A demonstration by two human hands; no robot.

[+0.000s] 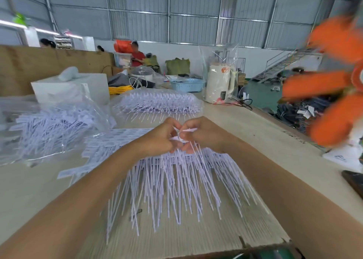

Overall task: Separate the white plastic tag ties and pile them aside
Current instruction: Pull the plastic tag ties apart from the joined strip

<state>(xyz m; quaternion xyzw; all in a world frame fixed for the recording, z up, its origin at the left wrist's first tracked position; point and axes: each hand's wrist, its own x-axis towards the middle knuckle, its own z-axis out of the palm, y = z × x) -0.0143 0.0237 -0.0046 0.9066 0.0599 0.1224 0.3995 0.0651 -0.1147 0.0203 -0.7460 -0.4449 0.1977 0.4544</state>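
Two hands, left hand point(159, 139) and right hand point(200, 135), each grip pinching one joined white tag tie strip point(181, 134). Below the grip: loose tie pile point(176, 180) on cardboard surface point(196, 237). Risk: uneven pull snaps or tangles tails.

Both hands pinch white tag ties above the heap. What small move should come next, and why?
Probably pull the hands apart: the left hand and the right hand pinch the same joined tag ties, not yet separated, above the heap.
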